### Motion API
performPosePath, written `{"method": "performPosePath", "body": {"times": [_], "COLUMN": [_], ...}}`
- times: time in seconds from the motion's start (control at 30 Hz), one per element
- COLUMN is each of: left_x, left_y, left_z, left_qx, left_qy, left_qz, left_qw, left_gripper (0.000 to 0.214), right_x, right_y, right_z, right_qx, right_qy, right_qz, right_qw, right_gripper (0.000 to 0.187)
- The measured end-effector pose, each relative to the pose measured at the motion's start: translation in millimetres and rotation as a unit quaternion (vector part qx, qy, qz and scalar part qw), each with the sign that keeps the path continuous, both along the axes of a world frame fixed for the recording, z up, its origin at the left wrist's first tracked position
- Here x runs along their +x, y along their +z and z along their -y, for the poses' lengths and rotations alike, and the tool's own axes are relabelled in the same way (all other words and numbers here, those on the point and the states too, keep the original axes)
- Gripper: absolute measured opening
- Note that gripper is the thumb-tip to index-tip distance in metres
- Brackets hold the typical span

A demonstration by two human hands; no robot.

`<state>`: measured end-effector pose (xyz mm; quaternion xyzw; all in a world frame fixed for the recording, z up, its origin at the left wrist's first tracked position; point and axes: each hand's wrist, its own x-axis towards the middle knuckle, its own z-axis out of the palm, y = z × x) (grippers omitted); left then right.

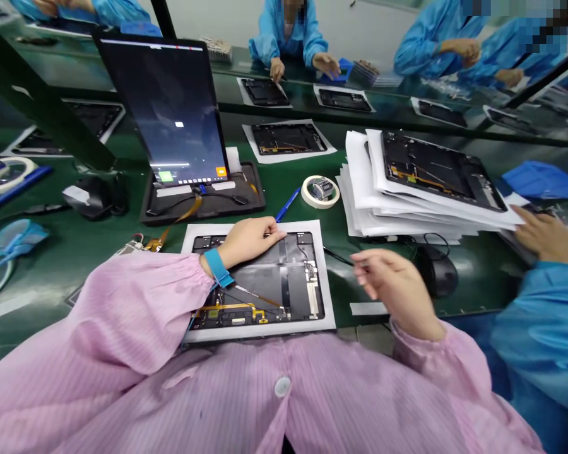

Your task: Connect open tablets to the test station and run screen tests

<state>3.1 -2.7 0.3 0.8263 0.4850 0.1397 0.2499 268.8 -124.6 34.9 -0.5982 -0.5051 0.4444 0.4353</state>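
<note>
An opened tablet housing (260,284), with black battery cells and orange flex cables, lies on a white sheet (329,302) in front of me. My left hand (250,241) rests across its far edge, wrist banded in blue. Thumb and fingers there are closed together, and whatever may be between them is hidden. Off the housing's right side, my right hand (390,284) is raised with its fingers closed on thin black tweezers (337,255). The tips point left, close to the housing's right edge.
A lit tablet screen (170,120) stands upright in a black tray (260,195). Nearby are a blue pen (288,205) and a tape roll (320,192). Paper-layered housings (435,170) are stacked right, beside a co-worker's hand (549,233). A black mouse (438,271) sits below the stack.
</note>
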Motion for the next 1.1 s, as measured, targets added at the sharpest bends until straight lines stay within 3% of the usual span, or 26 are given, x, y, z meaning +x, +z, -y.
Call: {"method": "performPosePath", "body": {"times": [0.13, 0.23, 0.37, 0.43, 0.53, 0.6, 0.8, 0.87, 0.93, 0.97, 1.03, 1.07, 1.1], "left_x": [0, 0, 0, 0, 0, 0, 0, 0, -1, -1, -2, -2, -2], "left_y": [2.0, 2.0, 1.4, 1.1, 0.3, -0.7, -2.5, -2.1, -1.9, -1.9, -2.3, -2.6, -2.9], "left_z": [1, 0, 0, 0, 0, -1, -1, 0, 0, 0, -1, -2, -2], "left_qx": [-0.005, -0.006, 0.000, -0.003, -0.004, -0.001, 0.008, 0.009, 0.006, 0.005, 0.004, 0.004, 0.007], "left_qy": [-0.002, -0.002, -0.002, -0.001, -0.001, 0.001, 0.002, 0.001, -0.002, -0.003, -0.006, -0.007, -0.009], "left_qz": [-0.001, -0.001, 0.001, 0.003, 0.010, 0.015, 0.016, 0.015, 0.016, 0.016, 0.016, 0.016, 0.016], "left_qw": [1.000, 1.000, 1.000, 1.000, 1.000, 1.000, 1.000, 1.000, 1.000, 1.000, 1.000, 1.000, 1.000], "left_gripper": [0.035, 0.034, 0.035, 0.035, 0.035, 0.035, 0.036, 0.036, 0.036, 0.037, 0.036, 0.036, 0.036], "right_x": [-27, -31, -36, -41, -51, -56, -70, -72, -65, -55, -22, 1, 26], "right_y": [-26.9, -43.0, -45.1, -40.6, -36.3, -38.0, -49.9, -47.2, -39.6, -34.8, -26.6, -24.4, -24.0], "right_z": [-2, -8, -8, -3, 4, 6, 7, 8, 9, 9, 9, 9, 9], "right_qx": [0.024, 0.022, 0.024, 0.040, 0.100, 0.127, 0.122, 0.123, 0.138, 0.166, 0.255, 0.299, 0.327], "right_qy": [0.093, 0.104, 0.102, 0.100, 0.095, 0.096, 0.082, 0.094, 0.088, 0.049, -0.136, -0.264, -0.391], "right_qz": [0.119, 0.106, 0.133, 0.244, 0.431, 0.483, 0.545, 0.560, 0.547, 0.533, 0.495, 0.474, 0.452], "right_qw": [0.988, 0.989, 0.985, 0.964, 0.892, 0.861, 0.825, 0.814, 0.821, 0.828, 0.819, 0.785, 0.732], "right_gripper": [0.030, 0.029, 0.029, 0.034, 0.043, 0.046, 0.049, 0.050, 0.047, 0.044, 0.036, 0.033, 0.032]}}
